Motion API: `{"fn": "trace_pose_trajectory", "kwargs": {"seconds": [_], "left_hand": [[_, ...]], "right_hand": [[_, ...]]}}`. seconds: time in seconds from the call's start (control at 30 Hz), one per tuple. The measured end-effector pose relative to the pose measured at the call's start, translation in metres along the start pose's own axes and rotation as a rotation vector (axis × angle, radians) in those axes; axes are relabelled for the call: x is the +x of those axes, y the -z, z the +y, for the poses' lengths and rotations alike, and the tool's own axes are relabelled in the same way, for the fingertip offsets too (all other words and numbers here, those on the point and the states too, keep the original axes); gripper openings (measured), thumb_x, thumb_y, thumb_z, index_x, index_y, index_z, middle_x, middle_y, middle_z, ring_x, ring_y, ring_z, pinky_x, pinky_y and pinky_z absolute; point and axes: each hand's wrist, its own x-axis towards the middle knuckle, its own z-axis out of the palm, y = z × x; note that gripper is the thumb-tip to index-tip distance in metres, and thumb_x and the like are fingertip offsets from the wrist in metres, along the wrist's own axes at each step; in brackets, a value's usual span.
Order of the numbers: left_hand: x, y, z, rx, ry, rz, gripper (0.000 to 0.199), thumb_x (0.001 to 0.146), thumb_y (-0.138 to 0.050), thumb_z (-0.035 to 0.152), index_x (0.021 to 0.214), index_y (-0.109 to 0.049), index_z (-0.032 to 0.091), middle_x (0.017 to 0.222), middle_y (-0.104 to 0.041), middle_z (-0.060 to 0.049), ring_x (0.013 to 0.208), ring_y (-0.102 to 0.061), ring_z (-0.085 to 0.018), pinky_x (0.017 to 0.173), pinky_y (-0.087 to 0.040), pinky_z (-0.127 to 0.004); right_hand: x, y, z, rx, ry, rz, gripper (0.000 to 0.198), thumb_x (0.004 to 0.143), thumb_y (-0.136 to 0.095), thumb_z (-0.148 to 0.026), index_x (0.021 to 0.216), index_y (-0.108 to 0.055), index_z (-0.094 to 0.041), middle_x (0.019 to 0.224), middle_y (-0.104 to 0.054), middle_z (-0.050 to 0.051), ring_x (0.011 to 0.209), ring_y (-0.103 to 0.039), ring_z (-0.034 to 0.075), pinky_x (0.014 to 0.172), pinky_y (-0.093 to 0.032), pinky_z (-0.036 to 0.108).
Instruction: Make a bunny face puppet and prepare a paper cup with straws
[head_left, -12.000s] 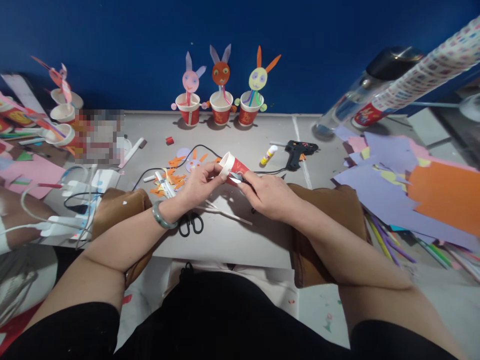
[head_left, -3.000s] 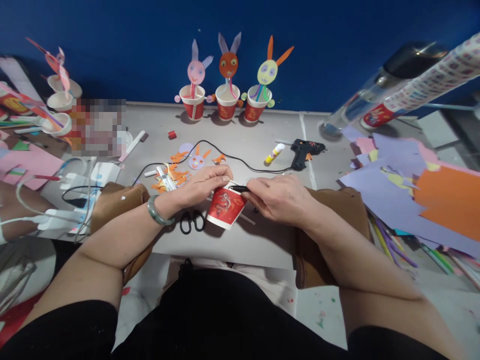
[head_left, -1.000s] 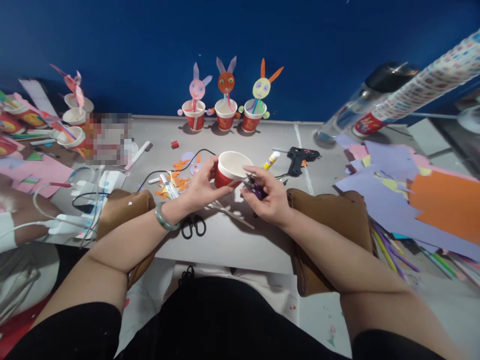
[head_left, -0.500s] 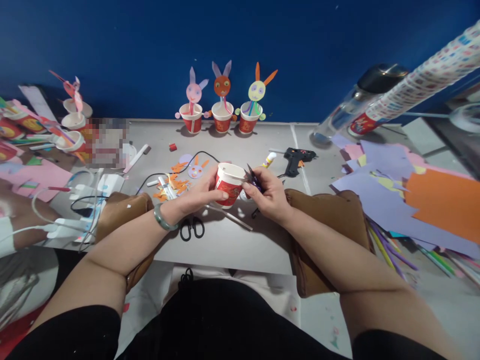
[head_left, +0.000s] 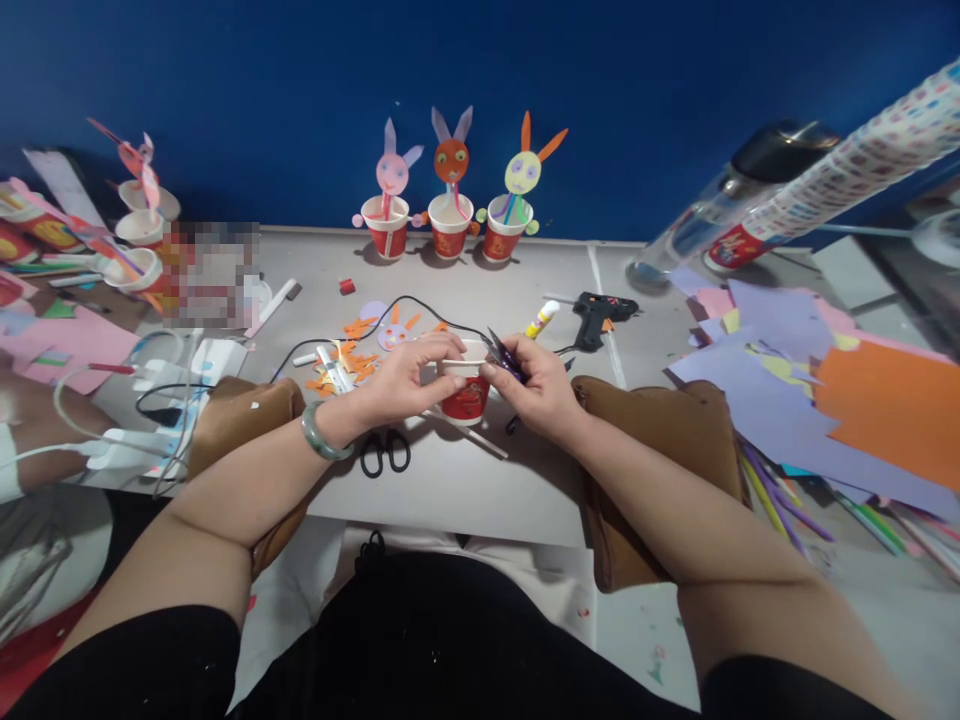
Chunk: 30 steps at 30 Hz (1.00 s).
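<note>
A red-and-white paper cup (head_left: pixel 465 398) stands nearly upright low over the table, in front of me. My left hand (head_left: pixel 416 378) grips its rim from the left, fingers over the top and thumb on the outside. My right hand (head_left: pixel 536 385) is closed around a pair of dark purple scissors (head_left: pixel 507 358), whose pointed blades aim up and left at the cup's right rim. The right thumb and fingertips meet the cup's side there. Whether the blades touch the paper I cannot tell. Beneath the cup lies a thin pale stick (head_left: pixel 484 442).
Black-handled scissors (head_left: pixel 385 454) lie front left. Orange paper scraps (head_left: pixel 346 368) and a cable spread behind my left hand. Three rabbit-topped cups (head_left: pixel 448 235) line the back wall. A glue gun (head_left: pixel 600 315) and coloured paper (head_left: pixel 885 400) lie right. Another person's arm (head_left: pixel 45 415) rests left.
The cup has come down and turned more upright. My left hand has shifted from around its side to its rim. The right hand keeps the scissors near the rim.
</note>
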Motion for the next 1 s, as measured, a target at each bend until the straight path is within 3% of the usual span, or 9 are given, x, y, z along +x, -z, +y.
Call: {"fn": "trace_pose_trajectory", "kwargs": {"seconds": [0.2,0.5,0.77,1.0], "left_hand": [[0.002,0.006,0.004,-0.097,0.154,-0.057,0.029,0.092,-0.066,0.045,0.088,-0.071,0.017,0.091,-0.072,-0.007,0.089,-0.066,-0.018,0.084,-0.053,-0.032],[0.004,0.009,0.012,-0.115,0.228,-0.129,0.024,0.088,-0.070,0.040,0.087,-0.072,0.016,0.086,-0.073,-0.005,0.080,-0.066,-0.016,0.077,-0.051,-0.027],[0.005,0.010,0.012,-0.230,0.311,-0.064,0.030,0.085,-0.073,0.045,0.088,-0.071,0.015,0.083,-0.070,-0.005,0.074,-0.062,-0.014,0.067,-0.048,-0.025],[0.005,0.010,0.012,-0.259,0.325,-0.076,0.033,0.085,-0.073,0.048,0.083,-0.066,0.015,0.077,-0.065,-0.001,0.068,-0.057,-0.011,0.064,-0.046,-0.024]], "right_hand": [[0.002,0.000,-0.001,0.052,-0.059,-0.020,0.039,0.087,-0.069,-0.059,0.086,-0.055,-0.022,0.066,-0.048,-0.004,0.060,-0.041,0.012,0.057,-0.034,0.028],[-0.001,-0.002,0.000,0.047,-0.054,-0.044,0.039,0.087,-0.069,-0.058,0.087,-0.056,-0.022,0.066,-0.049,-0.004,0.061,-0.043,0.012,0.058,-0.036,0.027],[0.000,-0.001,0.003,0.076,-0.027,-0.025,0.043,0.090,-0.067,-0.058,0.110,-0.063,-0.020,0.078,-0.061,0.000,0.068,-0.055,0.014,0.062,-0.044,0.029],[-0.001,-0.001,0.005,0.025,-0.016,-0.014,0.039,0.091,-0.065,-0.059,0.099,-0.059,-0.021,0.076,-0.059,-0.001,0.067,-0.052,0.013,0.062,-0.043,0.028]]}}
